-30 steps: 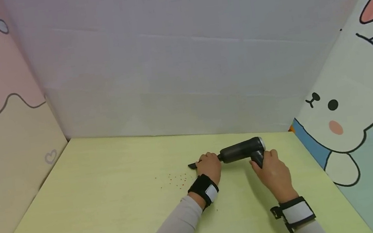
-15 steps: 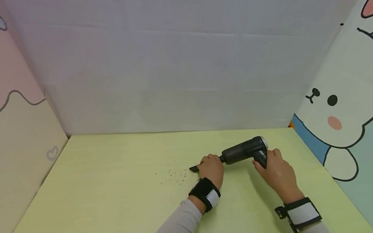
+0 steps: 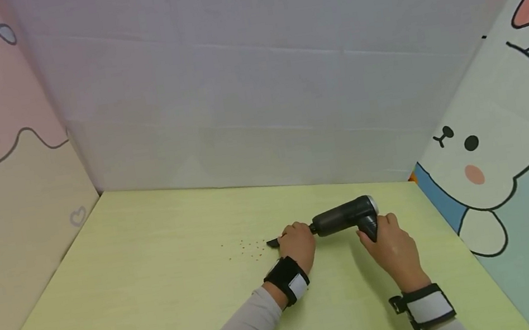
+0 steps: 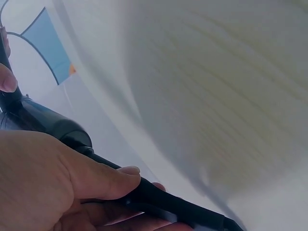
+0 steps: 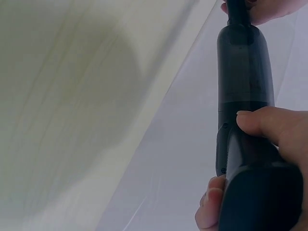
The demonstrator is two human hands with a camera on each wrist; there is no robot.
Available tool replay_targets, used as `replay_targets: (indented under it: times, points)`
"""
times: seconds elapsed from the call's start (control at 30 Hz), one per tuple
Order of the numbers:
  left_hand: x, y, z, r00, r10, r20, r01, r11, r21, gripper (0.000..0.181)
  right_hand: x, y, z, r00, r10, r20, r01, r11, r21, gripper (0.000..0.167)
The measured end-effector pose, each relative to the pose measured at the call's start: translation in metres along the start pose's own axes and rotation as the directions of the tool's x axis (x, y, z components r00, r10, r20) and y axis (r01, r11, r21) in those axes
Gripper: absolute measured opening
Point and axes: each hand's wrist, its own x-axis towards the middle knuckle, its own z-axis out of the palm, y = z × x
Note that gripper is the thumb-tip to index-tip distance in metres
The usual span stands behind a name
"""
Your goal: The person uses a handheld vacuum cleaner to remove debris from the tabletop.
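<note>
A black handheld vacuum cleaner [image 3: 338, 219] is held above the table by both hands. My right hand [image 3: 394, 251] grips its handle, with the thumb along the body in the right wrist view. Around the slim nozzle [image 4: 159, 197] at the front, my left hand [image 3: 298, 246] curls its fingers and thumb. The nozzle's flat tip [image 3: 273, 243] points left, beside a scatter of small reddish crumbs [image 3: 251, 250] on the tabletop. Whether the tip touches the table cannot be told.
A pale yellow table [image 3: 160, 292] spreads under the hands. At the back stands a whitish wall [image 3: 234, 90]. Printed panels close both sides, a pink and cream one [image 3: 14, 223] at left and a rabbit one [image 3: 500, 177] at right.
Both hands keep their hold on the vacuum cleaner, which has shifted only slightly. The nozzle tip sits a little lower in the view, close to the crumbs.
</note>
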Motion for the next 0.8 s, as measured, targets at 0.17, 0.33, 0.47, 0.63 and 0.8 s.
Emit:
replay_targets:
  times: [0.17,0.33,0.47,0.63,0.8]
  points:
    - [0.001,-0.004,-0.002,1.0,0.003,0.025,-0.003,1.0,0.019,0.025,0.001,-0.004,0.0,1.0,0.011,0.009,-0.011,1.0,-0.002,0.052]
    - [0.004,-0.005,0.002,0.999,-0.012,0.035,0.012,1.0,0.004,0.025,0.003,-0.007,0.0,0.999,0.027,0.027,-0.028,1.0,0.004,0.052]
    - [0.007,-0.006,0.009,1.0,0.002,-0.021,-0.002,1.0,-0.007,0.023,0.004,-0.01,0.0,0.999,0.039,0.016,-0.04,0.999,0.004,0.051]
    - [0.01,-0.012,0.008,0.993,0.042,-0.107,-0.038,0.999,0.036,0.023,0.007,-0.012,0.001,0.999,0.049,0.001,-0.049,0.999,0.01,0.051]
    - [0.008,-0.017,-0.004,0.996,0.025,-0.083,-0.024,1.0,0.014,0.022,0.009,-0.013,0.003,0.999,0.04,0.013,-0.04,0.999,0.013,0.052]
